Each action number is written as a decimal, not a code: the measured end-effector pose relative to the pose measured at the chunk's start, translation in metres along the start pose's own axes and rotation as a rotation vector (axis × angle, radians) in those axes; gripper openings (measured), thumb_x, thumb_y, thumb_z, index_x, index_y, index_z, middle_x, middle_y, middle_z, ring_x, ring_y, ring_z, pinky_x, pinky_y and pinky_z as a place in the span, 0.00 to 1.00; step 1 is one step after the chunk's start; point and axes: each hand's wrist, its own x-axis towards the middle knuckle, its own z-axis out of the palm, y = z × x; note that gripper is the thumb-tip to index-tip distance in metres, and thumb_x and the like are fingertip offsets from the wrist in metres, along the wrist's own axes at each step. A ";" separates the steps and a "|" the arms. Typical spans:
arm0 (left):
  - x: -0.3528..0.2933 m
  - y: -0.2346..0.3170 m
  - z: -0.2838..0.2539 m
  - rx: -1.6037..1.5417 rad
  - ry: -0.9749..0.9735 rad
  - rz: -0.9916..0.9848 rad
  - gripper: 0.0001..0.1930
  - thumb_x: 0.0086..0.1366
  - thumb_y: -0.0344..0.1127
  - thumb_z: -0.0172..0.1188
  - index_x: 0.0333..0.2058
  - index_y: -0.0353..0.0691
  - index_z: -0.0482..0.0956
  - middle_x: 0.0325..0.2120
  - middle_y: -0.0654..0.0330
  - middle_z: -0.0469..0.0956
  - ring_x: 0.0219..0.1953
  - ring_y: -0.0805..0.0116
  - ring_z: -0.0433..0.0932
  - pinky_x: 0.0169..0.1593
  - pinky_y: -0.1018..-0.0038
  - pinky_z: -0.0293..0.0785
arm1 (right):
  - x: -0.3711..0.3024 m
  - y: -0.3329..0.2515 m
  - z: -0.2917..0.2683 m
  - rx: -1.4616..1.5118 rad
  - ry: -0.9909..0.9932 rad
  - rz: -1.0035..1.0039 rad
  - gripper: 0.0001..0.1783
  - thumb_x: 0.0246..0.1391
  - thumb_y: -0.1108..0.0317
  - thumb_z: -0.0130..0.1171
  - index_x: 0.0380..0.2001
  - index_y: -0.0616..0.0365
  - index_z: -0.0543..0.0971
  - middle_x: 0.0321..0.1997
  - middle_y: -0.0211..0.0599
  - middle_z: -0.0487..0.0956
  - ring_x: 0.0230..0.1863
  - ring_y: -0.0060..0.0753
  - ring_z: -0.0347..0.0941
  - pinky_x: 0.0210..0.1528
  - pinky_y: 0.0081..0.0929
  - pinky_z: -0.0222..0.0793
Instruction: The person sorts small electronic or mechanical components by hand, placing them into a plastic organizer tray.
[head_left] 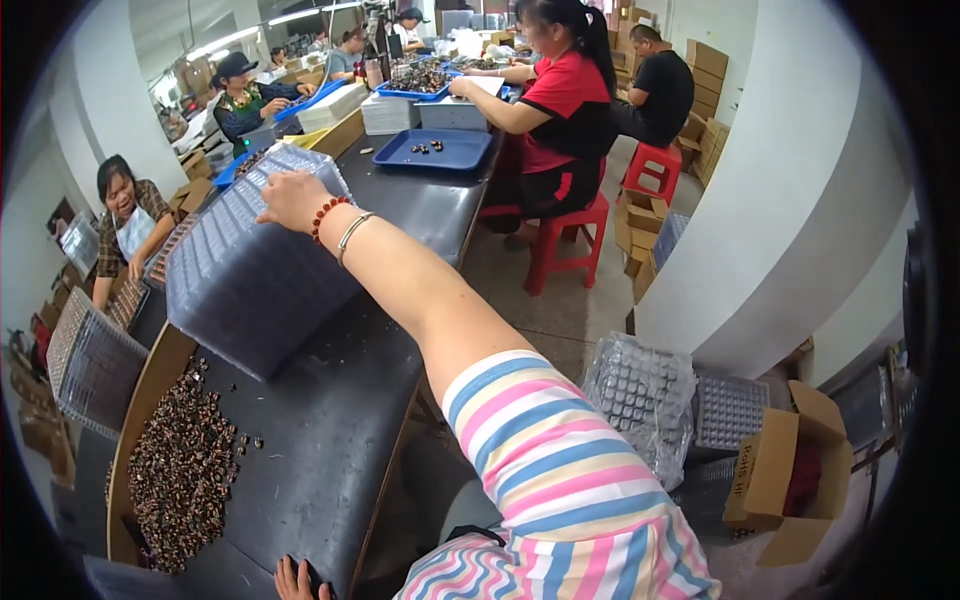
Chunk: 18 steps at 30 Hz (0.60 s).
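My right arm, in a striped sleeve, stretches across the worktable to a tall stack of clear plastic blister trays (pixel 260 280). My right hand (pixel 297 200), with a beaded and a metal bracelet at the wrist, lies at the top of that stack, fingers apart and slightly bent; its fingertips are partly hidden. At the lower edge, my left hand (pixel 298 580) rests on the table's near edge with its fingers apart and nothing seen in it. Left of it spreads a heap of small dark and copper-coloured parts (pixel 185 470) against a wooden rim (pixel 122 490).
Farther along the black table (pixel 330 430) stands a blue tray (pixel 433 150) with a few parts. A co-worker in red (pixel 565 95) sits beyond on a red stool (pixel 570 240). Bagged trays (pixel 640 395) and an open carton (pixel 780 460) lie right, near a white pillar (pixel 780 230).
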 end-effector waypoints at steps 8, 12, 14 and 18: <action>0.004 0.003 -0.006 0.007 -0.012 0.017 0.26 0.62 0.36 0.52 0.58 0.32 0.64 0.63 0.42 0.55 0.65 0.41 0.52 0.66 0.50 0.42 | 0.002 0.040 0.016 0.437 0.077 0.107 0.17 0.44 0.51 0.64 0.17 0.54 0.83 0.20 0.41 0.79 0.29 0.45 0.77 0.35 0.39 0.72; 0.007 0.009 -0.006 0.025 -0.020 -0.003 0.26 0.61 0.32 0.54 0.58 0.33 0.64 0.64 0.44 0.55 0.65 0.43 0.53 0.67 0.55 0.44 | 0.008 0.047 0.024 0.345 0.010 0.038 0.18 0.44 0.50 0.62 0.20 0.55 0.83 0.23 0.41 0.80 0.30 0.46 0.77 0.36 0.40 0.72; 0.001 0.014 -0.010 0.024 -0.035 -0.050 0.27 0.59 0.30 0.56 0.58 0.33 0.65 0.63 0.44 0.55 0.64 0.44 0.54 0.66 0.56 0.47 | 0.013 0.045 0.016 0.300 -0.003 -0.034 0.18 0.44 0.50 0.63 0.20 0.55 0.83 0.23 0.41 0.80 0.31 0.46 0.77 0.36 0.40 0.72; 0.000 0.010 -0.006 0.023 0.037 0.050 0.26 0.60 0.32 0.53 0.58 0.32 0.65 0.62 0.41 0.57 0.62 0.40 0.56 0.65 0.52 0.49 | 0.035 0.043 0.001 0.101 -0.169 -0.185 0.12 0.48 0.62 0.58 0.24 0.59 0.82 0.29 0.46 0.81 0.34 0.48 0.78 0.39 0.40 0.73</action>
